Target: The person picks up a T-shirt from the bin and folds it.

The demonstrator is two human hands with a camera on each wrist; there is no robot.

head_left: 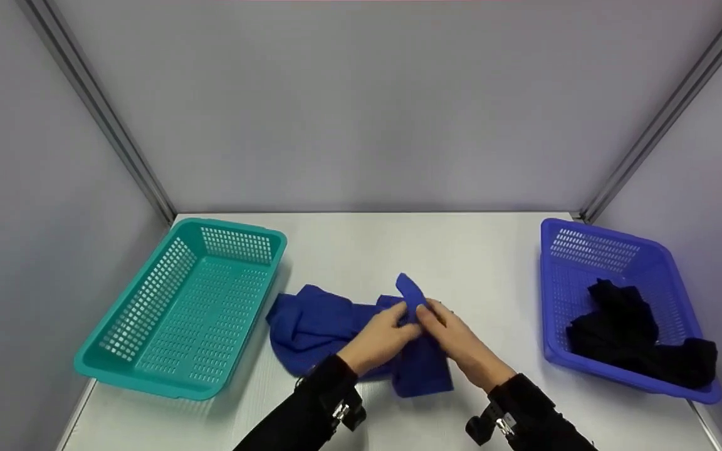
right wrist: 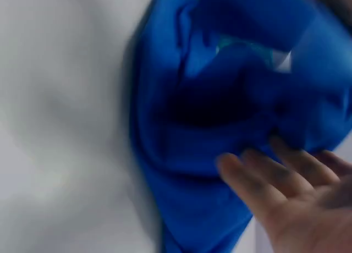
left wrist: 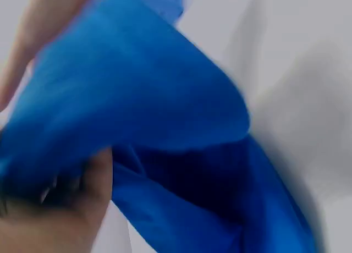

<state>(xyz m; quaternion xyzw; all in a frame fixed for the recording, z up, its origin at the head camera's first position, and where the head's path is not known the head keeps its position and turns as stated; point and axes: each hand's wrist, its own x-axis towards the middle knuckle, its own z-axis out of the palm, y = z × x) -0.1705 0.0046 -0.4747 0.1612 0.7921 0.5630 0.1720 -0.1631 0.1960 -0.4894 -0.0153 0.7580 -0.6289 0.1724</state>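
A crumpled blue garment (head_left: 323,319) lies across the white table between two baskets, a narrow stiff-looking strip of it standing up like a collar or band. My left hand (head_left: 383,335) grips the cloth near that strip; its fingers curl beneath a raised flap (left wrist: 137,82) in the left wrist view. On the strip's other side, my right hand (head_left: 458,341) pinches it with the thumb in front. The right fingers (right wrist: 264,181) lie against the cloth below a dark fold in the right wrist view. A flat section (head_left: 423,373) hangs toward me below both hands.
To the left stands a green plastic basket (head_left: 179,389) with nothing in it. At the right, a blue-violet basket (head_left: 548,300) holds black cloth (head_left: 618,332), part of it draped over the near rim. Grey panels (head_left: 361,113) enclose the table at the back and sides.
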